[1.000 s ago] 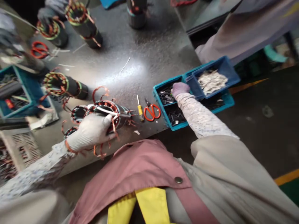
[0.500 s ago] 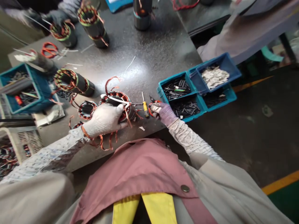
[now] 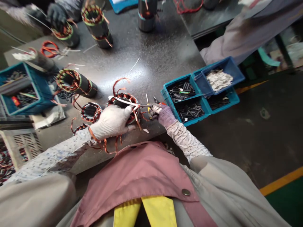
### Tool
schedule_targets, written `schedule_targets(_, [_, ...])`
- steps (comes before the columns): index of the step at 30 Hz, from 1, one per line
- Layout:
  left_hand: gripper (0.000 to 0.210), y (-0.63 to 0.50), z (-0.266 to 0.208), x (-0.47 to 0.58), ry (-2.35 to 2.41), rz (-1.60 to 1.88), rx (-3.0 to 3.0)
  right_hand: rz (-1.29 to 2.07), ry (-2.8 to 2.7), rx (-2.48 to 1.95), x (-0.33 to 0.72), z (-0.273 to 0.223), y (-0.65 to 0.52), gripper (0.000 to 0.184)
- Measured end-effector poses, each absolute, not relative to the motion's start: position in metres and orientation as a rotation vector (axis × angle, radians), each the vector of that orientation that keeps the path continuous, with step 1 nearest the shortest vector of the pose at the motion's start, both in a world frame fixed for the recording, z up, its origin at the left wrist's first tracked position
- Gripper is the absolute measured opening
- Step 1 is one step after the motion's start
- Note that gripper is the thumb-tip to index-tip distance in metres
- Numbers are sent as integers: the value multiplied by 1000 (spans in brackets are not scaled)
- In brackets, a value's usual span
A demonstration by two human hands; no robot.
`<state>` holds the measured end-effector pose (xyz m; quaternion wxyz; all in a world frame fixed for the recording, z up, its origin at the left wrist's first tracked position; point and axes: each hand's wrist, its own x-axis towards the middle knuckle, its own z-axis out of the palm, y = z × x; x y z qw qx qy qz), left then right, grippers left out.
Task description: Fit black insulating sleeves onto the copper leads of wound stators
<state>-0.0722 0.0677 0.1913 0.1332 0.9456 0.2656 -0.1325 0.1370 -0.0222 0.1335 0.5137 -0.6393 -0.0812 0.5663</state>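
1. L hand (image 3: 112, 123), white glove: fingers wrapped over stator (image 3: 124, 105) w/ copper windings, at near table edge.
2. R hand (image 3: 163, 114), purple glove: fingers closed on orange scissors (image 3: 157, 102), just right of stator.
3. Teal bins (image 3: 189, 101) w/ black sleeves beyond R hand.
4. Far: more stators (image 3: 96, 25); co-worker's dark-gloved hand (image 3: 55, 14).

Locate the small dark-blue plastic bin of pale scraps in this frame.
In the head view the small dark-blue plastic bin sits at the right, off the dark table's right edge, stacked on the teal divided tray of black sleeves, beyond the right hand.
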Motion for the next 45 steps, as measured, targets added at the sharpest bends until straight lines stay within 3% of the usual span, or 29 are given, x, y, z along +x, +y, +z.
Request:
schedule_targets(9, [68, 67, 194, -71, 779, -401, 2710, 1337, -350, -1627, 141, 132, -19, 25])
schedule_targets(14, [68, 67, 194, -72, 799, -393, 2685, 1071, -797, -1869, 143, 139, -12, 13])
schedule_targets(24, [71, 68, 196, -72, 792, -444, 2711, 1161, -1318, -1878, 149, 140, 3, 7])
schedule_targets(32, [56, 69, 197, -79, 720, -506, 2729, 1067, -1904, -2039, 129, 146, 30, 16])
schedule_targets(39, [41, 74, 194, -89, 731, -649, 2749, 1698, -1523, -1822, 148, 145, 51, 35])
schedule_targets(44, [47, 72, 192, -90, 823, -594, 2688, 753, -1182, -2276, 282, 139, 33, 21])
schedule_targets(45, [49, 71, 191, -90, 821, -586, 2693, 702, -1117, -2326, 309, 134, 32, 23])
